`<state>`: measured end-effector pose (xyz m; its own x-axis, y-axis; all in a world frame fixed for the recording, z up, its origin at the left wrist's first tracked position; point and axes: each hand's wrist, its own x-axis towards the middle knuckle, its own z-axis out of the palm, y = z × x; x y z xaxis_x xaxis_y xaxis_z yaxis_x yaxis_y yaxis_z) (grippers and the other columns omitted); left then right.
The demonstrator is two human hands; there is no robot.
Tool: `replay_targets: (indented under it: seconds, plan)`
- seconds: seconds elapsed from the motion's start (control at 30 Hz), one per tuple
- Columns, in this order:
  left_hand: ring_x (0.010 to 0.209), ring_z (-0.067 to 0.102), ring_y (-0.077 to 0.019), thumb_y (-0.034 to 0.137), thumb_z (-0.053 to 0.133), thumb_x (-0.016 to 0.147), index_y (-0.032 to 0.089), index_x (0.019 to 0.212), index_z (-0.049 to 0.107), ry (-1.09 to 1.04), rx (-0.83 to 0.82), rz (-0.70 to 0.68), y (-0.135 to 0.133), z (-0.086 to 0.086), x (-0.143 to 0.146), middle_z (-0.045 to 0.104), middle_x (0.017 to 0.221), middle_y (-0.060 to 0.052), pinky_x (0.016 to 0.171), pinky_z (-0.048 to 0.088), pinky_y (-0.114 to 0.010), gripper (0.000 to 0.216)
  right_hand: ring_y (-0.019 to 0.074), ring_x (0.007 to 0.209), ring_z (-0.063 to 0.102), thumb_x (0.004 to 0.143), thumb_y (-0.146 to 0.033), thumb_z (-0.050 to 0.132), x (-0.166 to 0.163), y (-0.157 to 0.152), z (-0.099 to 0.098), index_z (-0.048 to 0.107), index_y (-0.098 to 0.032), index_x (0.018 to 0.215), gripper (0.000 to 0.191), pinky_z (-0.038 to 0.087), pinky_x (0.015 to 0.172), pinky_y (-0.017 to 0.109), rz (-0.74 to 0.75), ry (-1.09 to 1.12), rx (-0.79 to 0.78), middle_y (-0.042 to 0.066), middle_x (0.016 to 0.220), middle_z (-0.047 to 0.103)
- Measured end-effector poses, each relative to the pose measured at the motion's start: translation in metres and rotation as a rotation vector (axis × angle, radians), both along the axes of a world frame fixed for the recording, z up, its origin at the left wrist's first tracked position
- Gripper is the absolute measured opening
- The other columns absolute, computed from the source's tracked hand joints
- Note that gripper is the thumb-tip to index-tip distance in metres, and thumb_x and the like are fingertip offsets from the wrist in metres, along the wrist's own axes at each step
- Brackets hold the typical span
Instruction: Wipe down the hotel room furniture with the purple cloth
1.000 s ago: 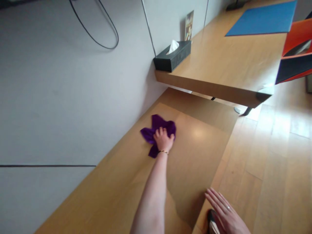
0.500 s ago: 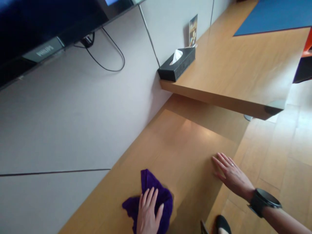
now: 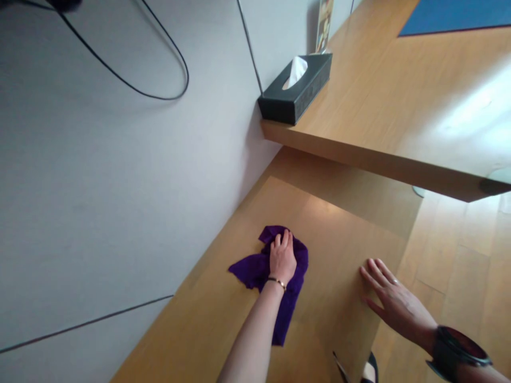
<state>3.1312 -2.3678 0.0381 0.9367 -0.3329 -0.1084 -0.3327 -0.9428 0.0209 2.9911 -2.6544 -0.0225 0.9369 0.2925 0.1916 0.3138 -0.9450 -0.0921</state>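
My left hand [image 3: 282, 259] presses down on a crumpled purple cloth [image 3: 255, 268], fingers together on top of it. The cloth lies on a low wooden shelf [image 3: 331, 229] that runs along the grey wall. A thin bracelet circles that wrist. My right hand [image 3: 393, 300] lies open and flat at the shelf's front edge, fingers spread and pointing toward the wall, holding nothing. It wears a ring, and a dark watch [image 3: 455, 351] is on its wrist.
A higher wooden desk [image 3: 379, 106] overhangs the far end of the shelf. On it stand a black tissue box [image 3: 297, 90] and an upright card [image 3: 324, 24], with a blue mat [image 3: 455, 18] further back. A black cable [image 3: 159, 96] loops on the wall. Wood flooring lies to the right.
My left hand has drawn the cloth back along the shelf and then pushed it forward again toward the desk. My right hand has come up and settled flat on the shelf's edge.
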Motion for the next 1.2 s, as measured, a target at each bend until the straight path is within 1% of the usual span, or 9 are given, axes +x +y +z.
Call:
replay_targets:
  seconds: [0.07, 0.13, 0.27, 0.4, 0.6, 0.73, 0.9, 1.07, 1.2]
  plan:
    - [0.128, 0.037, -0.0284, 0.004, 0.030, 0.087, 0.015, 0.144, 0.041, 0.023, 0.001, -0.003, 0.008, -0.002, -0.013, 0.039, 0.151, -0.005, 0.103, 0.041, -0.044, 0.058, 0.0379, 0.141, 0.019, 0.090, -0.028, 0.038, -0.001, 0.002, 0.001, 0.050, -0.001, 0.135, 0.053, 0.053, 0.097, 0.046, -0.009, 0.011, 0.006, 0.023, 0.148, 0.029]
    - [0.124, 0.040, -0.0281, 0.004, 0.031, 0.087, 0.015, 0.143, 0.043, 0.034, 0.000, 0.019, 0.011, -0.003, -0.018, 0.043, 0.147, -0.008, 0.102, 0.042, -0.044, 0.058, 0.0380, 0.142, 0.015, 0.091, -0.028, 0.038, -0.002, 0.004, 0.002, 0.048, -0.001, 0.136, 0.054, 0.052, 0.098, 0.047, -0.020, 0.026, 0.012, 0.022, 0.150, 0.027]
    - [0.113, 0.047, -0.0267, 0.007, 0.033, 0.088, 0.012, 0.140, 0.045, 0.028, -0.012, 0.051, 0.003, 0.003, 0.001, 0.049, 0.136, -0.014, 0.095, 0.045, -0.041, 0.054, 0.0369, 0.143, 0.012, 0.090, -0.030, 0.040, -0.003, 0.008, 0.003, 0.048, -0.001, 0.136, 0.055, 0.051, 0.100, 0.047, -0.041, 0.053, 0.023, 0.022, 0.150, 0.026]
    - [0.117, 0.046, -0.0265, 0.003, 0.033, 0.086, 0.014, 0.140, 0.044, 0.051, -0.008, 0.023, 0.000, 0.006, 0.003, 0.048, 0.136, -0.013, 0.097, 0.044, -0.041, 0.057, 0.0359, 0.144, 0.011, 0.088, -0.030, 0.040, -0.003, 0.009, 0.003, 0.045, -0.002, 0.138, 0.058, 0.051, 0.100, 0.047, -0.060, 0.065, 0.033, 0.021, 0.153, 0.021]
    - [0.113, 0.048, -0.0264, 0.004, 0.033, 0.087, 0.010, 0.139, 0.046, 0.033, -0.011, 0.048, -0.005, 0.007, 0.020, 0.052, 0.128, -0.016, 0.095, 0.044, -0.039, 0.053, 0.0346, 0.144, 0.012, 0.088, -0.029, 0.040, -0.003, 0.007, 0.003, 0.042, -0.005, 0.141, 0.058, 0.050, 0.101, 0.046, -0.062, 0.084, 0.028, 0.018, 0.155, 0.018]
    - [0.113, 0.048, -0.0253, 0.003, 0.032, 0.087, 0.012, 0.138, 0.047, 0.044, -0.008, 0.026, -0.001, 0.004, 0.019, 0.051, 0.129, -0.015, 0.094, 0.045, -0.039, 0.054, 0.0362, 0.144, 0.012, 0.086, -0.030, 0.042, -0.003, 0.006, 0.003, 0.041, -0.004, 0.141, 0.060, 0.051, 0.099, 0.046, -0.054, 0.082, 0.024, 0.019, 0.155, 0.015]
    - [0.110, 0.049, -0.0260, 0.003, 0.033, 0.086, 0.009, 0.135, 0.049, 0.025, -0.004, 0.033, -0.001, 0.006, 0.022, 0.053, 0.123, -0.016, 0.093, 0.046, -0.040, 0.052, 0.0353, 0.144, 0.013, 0.086, -0.029, 0.042, -0.004, 0.005, 0.002, 0.039, -0.005, 0.142, 0.061, 0.051, 0.100, 0.046, -0.051, 0.088, 0.040, 0.018, 0.155, 0.017]
    - [0.113, 0.047, -0.0260, 0.001, 0.031, 0.086, 0.010, 0.137, 0.048, 0.032, 0.006, 0.016, 0.000, 0.005, 0.015, 0.052, 0.126, -0.015, 0.095, 0.045, -0.040, 0.054, 0.0361, 0.143, 0.012, 0.084, -0.028, 0.042, -0.003, 0.006, 0.003, 0.040, -0.003, 0.140, 0.062, 0.051, 0.099, 0.047, -0.050, 0.079, 0.046, 0.020, 0.155, 0.017]
    - [0.110, 0.048, -0.0263, 0.002, 0.032, 0.086, 0.007, 0.132, 0.052, 0.042, 0.018, 0.009, 0.001, 0.005, 0.013, 0.054, 0.120, -0.016, 0.094, 0.044, -0.039, 0.050, 0.0352, 0.144, 0.012, 0.084, -0.028, 0.043, -0.004, 0.006, 0.002, 0.038, -0.004, 0.142, 0.063, 0.051, 0.100, 0.047, -0.052, 0.085, 0.048, 0.019, 0.154, 0.018]
